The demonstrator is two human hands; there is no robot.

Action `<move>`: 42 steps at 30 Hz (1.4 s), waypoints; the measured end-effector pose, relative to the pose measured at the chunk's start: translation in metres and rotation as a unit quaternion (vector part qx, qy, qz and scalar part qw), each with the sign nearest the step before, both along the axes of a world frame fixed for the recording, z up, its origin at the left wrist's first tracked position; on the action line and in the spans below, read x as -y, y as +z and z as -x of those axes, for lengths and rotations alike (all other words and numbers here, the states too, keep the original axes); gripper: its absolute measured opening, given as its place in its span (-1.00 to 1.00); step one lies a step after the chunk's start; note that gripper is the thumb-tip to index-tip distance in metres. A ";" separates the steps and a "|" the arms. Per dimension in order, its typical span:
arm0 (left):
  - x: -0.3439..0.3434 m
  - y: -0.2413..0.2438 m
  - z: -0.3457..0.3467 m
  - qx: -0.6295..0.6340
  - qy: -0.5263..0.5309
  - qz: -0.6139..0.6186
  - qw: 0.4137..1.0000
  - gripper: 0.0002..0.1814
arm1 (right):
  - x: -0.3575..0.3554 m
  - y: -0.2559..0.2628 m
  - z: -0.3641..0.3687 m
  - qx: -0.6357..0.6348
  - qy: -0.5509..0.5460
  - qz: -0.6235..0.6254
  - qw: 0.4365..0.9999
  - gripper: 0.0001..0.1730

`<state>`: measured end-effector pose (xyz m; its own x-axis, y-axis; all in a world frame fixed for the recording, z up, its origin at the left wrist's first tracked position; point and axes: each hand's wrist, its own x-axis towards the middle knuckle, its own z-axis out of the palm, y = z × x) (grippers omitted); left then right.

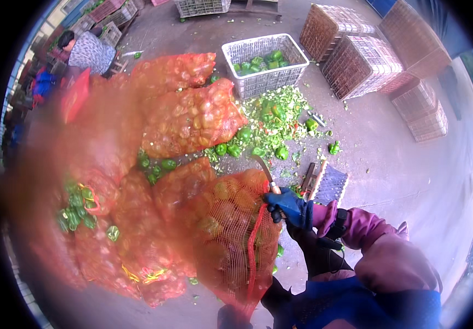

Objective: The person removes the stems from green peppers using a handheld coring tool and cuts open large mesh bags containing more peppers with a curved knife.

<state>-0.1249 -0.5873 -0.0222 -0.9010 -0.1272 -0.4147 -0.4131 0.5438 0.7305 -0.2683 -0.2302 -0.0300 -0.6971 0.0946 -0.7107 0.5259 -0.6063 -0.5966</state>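
My right hand [286,207], in a blue glove, is closed around the wooden handle of a curved knife [266,167]. Its blade points away from me, and the hand is at the edge of a red mesh sack [236,230] filled with green peppers. At the bottom edge, my left hand [230,316], dark and partly cut off, is at the gathered lower end of this sack and appears to grip it. Beyond the knife, loose green peppers [281,153] lie beside a heap of chopped green trimmings [275,123].
More filled mesh sacks [191,117] lie ahead and left, partly blurred. A plastic crate [267,78] holding green peppers stands beyond the trimmings. A low stool with a woven seat [330,184] is near my right arm. Stacked crates [359,68] stand far right; another person [92,51] is far left.
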 end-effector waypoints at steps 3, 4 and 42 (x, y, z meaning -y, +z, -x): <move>-0.039 0.037 0.032 0.037 0.000 -0.054 0.998 -0.76 | -0.052 0.017 -0.023 0.049 0.026 -0.036 0.998 -0.73; -0.047 0.047 0.040 0.050 0.006 -0.075 0.996 -0.76 | -0.065 0.022 -0.033 0.048 0.020 -0.038 0.998 -0.73; 0.051 0.010 0.007 0.144 0.163 -0.402 0.889 -0.62 | 0.008 -0.117 0.008 -0.115 -0.122 -0.192 0.967 -0.64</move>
<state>-0.1314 -0.6386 -0.0121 -0.7125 0.0795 -0.6972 -0.6857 -0.2901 0.6676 -0.2762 -0.2383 -0.1472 -0.7562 0.5016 -0.4202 0.2226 -0.4066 -0.8861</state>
